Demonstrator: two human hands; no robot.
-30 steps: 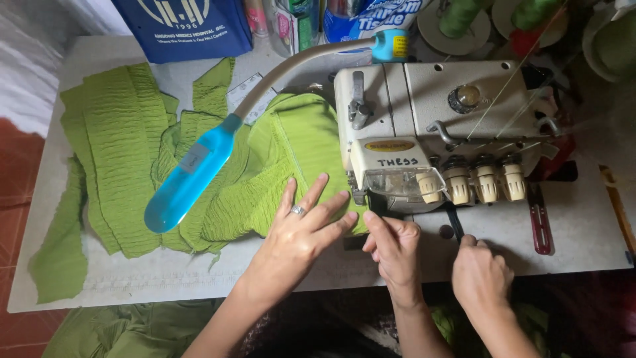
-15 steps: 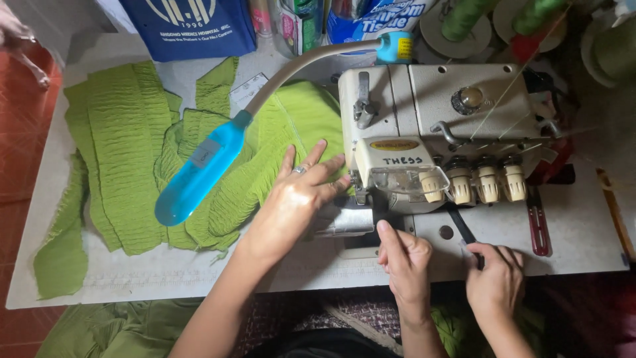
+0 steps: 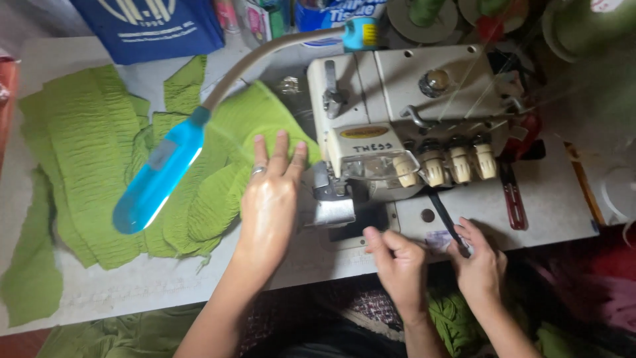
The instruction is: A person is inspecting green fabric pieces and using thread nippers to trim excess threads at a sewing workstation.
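My left hand [image 3: 268,199], a ring on one finger, lies flat and palm down on crinkled green fabric [image 3: 218,166], just left of the presser foot [image 3: 334,199] of a cream overlock sewing machine [image 3: 404,113]. My right hand [image 3: 397,265] hovers at the table's front edge below the machine, fingers curled in, with nothing visible in them. A third hand [image 3: 480,265], apparently another person's, rests right of it with its fingertips on a thin black tool [image 3: 447,222].
A blue gooseneck lamp [image 3: 156,182] hangs over the fabric. More green strips [image 3: 73,152] spread across the white table [image 3: 132,285]. A blue bag [image 3: 152,26], thread cones [image 3: 424,10] and containers line the back. A red tool [image 3: 515,205] lies right of the machine.
My left hand has drawn its fingers closer and lies flatter on the fabric. My right hand has come back from the presser foot toward the table edge.
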